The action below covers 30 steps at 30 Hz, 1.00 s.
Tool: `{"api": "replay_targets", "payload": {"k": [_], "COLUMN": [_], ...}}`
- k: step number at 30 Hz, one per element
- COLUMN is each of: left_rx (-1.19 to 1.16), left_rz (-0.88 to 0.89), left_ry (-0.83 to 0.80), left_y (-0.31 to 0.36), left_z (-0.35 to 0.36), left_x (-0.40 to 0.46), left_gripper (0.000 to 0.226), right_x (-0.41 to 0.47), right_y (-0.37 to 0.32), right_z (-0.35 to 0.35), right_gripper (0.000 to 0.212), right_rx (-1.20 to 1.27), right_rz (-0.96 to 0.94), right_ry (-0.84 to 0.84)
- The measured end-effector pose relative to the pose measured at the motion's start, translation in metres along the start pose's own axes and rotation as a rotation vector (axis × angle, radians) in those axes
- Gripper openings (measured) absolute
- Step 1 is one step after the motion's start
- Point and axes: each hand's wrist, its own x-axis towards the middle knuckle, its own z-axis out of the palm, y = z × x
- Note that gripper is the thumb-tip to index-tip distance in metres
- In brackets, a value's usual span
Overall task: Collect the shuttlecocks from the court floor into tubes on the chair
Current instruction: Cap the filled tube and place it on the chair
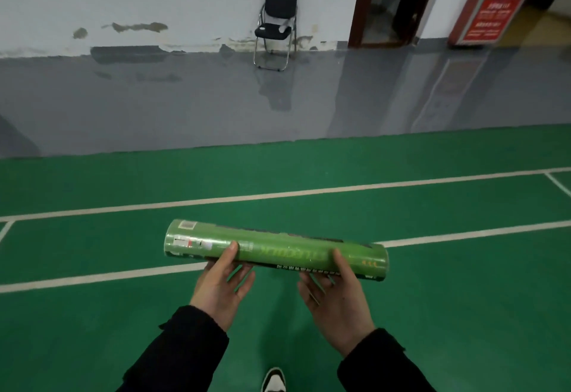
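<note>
Person stands on the green court, facing the chair (pixel 276 25) against the far wall. Tube (pixel 276 249) is held level across the body, well short of the chair, above the white court lines (pixel 278 195).

Hands: left hand (pixel 220 286) supports the tube from below near its left third, thumb up over the near side, fingers underneath and loosely spread. Right hand (pixel 335 296) does the same nearer the right end, thumb lying on top. Both cradle more than clench; palms are open toward the camera.

Tube: green, glossy wrap, printed label. Cannot tell whether either end is capped or how full it is. No shuttlecocks visible on the floor in this view. A small pale item lies on the chair seat; too small to identify.

Handling judgement: likely a light cardboard cylinder, stiff along its length but crushable if squeezed at mid-wall. The shiny film looks slippery, and a round body will roll off open palms. Best hold: wrap fingers round the barrel near one end, keeping it level or the open end up so the contents stay in. On the chair seat it may roll; lay it against the backrest.
</note>
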Motion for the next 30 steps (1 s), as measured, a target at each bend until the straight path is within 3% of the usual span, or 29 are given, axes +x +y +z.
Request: {"api": "replay_targets", "payload": {"k": [3,11,23,27,30], "left_rx": [0.022,0.074,-0.028,-0.069,-0.106], "left_rz": [-0.059,-0.102,-0.039,-0.040,-0.075], "left_ry": [-0.049,-0.123,0.055,0.051,-0.038], "left_y": [0.045,0.134,0.330,0.381,0.429], "left_z": [0.069,0.231,0.414,0.473,0.551], "left_x": [0.085,0.392,0.776,0.941,1.048], "left_gripper": [0.045,0.037,0.052,0.057,0.059], "right_x": [0.072,0.360,0.742,0.884,0.968], "right_y": [-0.075,-0.266,-0.535,-0.606,-0.678], "right_z": [0.038,0.117,0.324,0.383,0.443], "right_gripper": [0.051,0.061,0.076,0.067,0.059], "right_rx": [0.052,0.091,-0.183,-0.205,-0.168], "right_rz": [-0.025,-0.102,0.045,0.056,-0.019], "right_ry": [0.052,0.102,-0.062,-0.075,-0.055]}}
